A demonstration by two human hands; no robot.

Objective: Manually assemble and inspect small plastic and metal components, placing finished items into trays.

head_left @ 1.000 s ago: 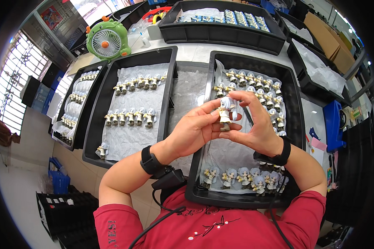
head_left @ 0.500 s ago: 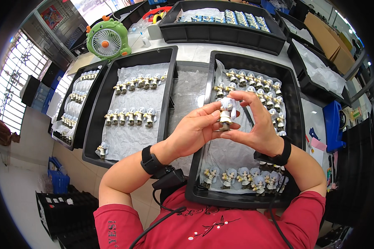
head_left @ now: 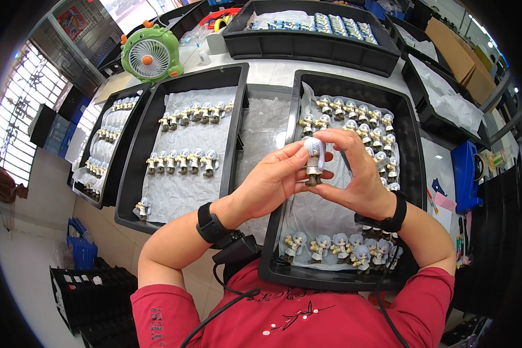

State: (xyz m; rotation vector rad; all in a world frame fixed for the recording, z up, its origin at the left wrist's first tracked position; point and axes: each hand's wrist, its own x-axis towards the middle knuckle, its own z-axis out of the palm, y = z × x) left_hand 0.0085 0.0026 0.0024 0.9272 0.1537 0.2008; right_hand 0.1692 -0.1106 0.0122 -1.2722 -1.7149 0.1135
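Note:
A small figurine (head_left: 314,162) with pale hair, a white outfit and dark boots is held upright between both my hands, above the right black tray (head_left: 278,223). My left hand (head_left: 275,180) pinches it from the left with thumb and fingers. My right hand (head_left: 356,174) curves round the other side, fingertips at its head and thumb near its feet. Beneath, white paper lines the tray, where similar figurines (head_left: 374,138) lie in rows on the far side. A further group of figurines (head_left: 339,248) lies along its near edge.
Left of it, another black tray (head_left: 233,124) bears spaced rows of figurines, with a narrower tray (head_left: 107,197) beyond. A deep black bin (head_left: 313,55) stands at the back. A green fan (head_left: 151,55) is at back left, a blue holder (head_left: 465,177) at right.
The figurine has turned in my fingers: its pale hair now hangs down the side facing me. Both hands stay almost in place.

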